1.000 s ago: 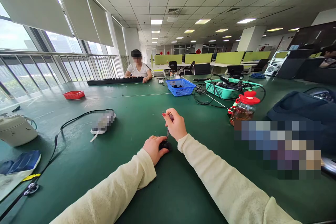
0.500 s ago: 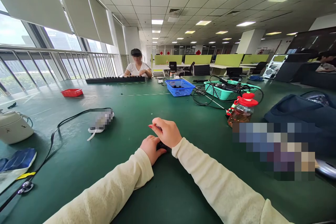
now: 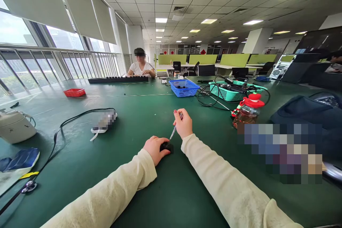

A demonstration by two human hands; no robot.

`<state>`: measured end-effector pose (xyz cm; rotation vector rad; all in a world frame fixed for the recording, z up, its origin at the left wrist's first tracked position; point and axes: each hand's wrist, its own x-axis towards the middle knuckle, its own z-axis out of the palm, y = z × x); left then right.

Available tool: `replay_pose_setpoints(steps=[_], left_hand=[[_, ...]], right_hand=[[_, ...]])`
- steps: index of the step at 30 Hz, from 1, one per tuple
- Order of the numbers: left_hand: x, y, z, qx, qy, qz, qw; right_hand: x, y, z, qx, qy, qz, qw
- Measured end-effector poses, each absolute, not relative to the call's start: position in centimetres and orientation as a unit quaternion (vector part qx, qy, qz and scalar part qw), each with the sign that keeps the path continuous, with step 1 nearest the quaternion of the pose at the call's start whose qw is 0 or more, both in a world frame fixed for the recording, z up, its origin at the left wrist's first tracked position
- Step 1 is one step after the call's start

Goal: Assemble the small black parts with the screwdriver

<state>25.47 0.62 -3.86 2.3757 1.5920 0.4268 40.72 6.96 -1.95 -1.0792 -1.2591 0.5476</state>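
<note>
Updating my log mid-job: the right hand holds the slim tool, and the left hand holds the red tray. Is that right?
Not quite: in the head view, the left hand holds the small black object; the red tray lies apart, farther off. The right hand does hold the slim tool.

1 tool (image 3: pixel 172 133), 1 blk pc (image 3: pixel 167 147) – 2 mesh bskts (image 3: pixel 184 93) (image 3: pixel 227 94).
</note>
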Motion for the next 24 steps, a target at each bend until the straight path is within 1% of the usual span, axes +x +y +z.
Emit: replay_pose_setpoints(steps=[3, 7, 10, 14, 20, 24], left_hand=[[25.4, 0.7, -4.0, 0.818, 0.544, 0.144, 0.120], [25.4, 0.9, -4.1, 0.818, 0.542, 0.147, 0.125], [25.4, 0.7, -3.9, 0.814, 0.540, 0.158, 0.142], [25.4, 0.5, -3.6, 0.810, 0.539, 0.170, 0.154], [25.4, 0.3, -3.5, 0.807, 0.550, 0.159, 0.148], [25.5, 0.2, -3.4, 0.808, 0.548, 0.160, 0.141]], right_hand=[[40.6, 6.6, -1.8, -0.473, -0.567, 0.215, 0.639], [40.2, 5.6, -1.3, -0.437, -0.629, 0.168, 0.620], [40.0, 5.4, -1.0, -0.416, -0.651, 0.164, 0.613], [40.5, 6.4, -1.7, -0.447, -0.584, 0.223, 0.640], [41.7, 8.9, -4.8, -0.514, -0.425, 0.342, 0.663], [41.9, 9.3, -5.8, -0.529, -0.409, 0.352, 0.655]])
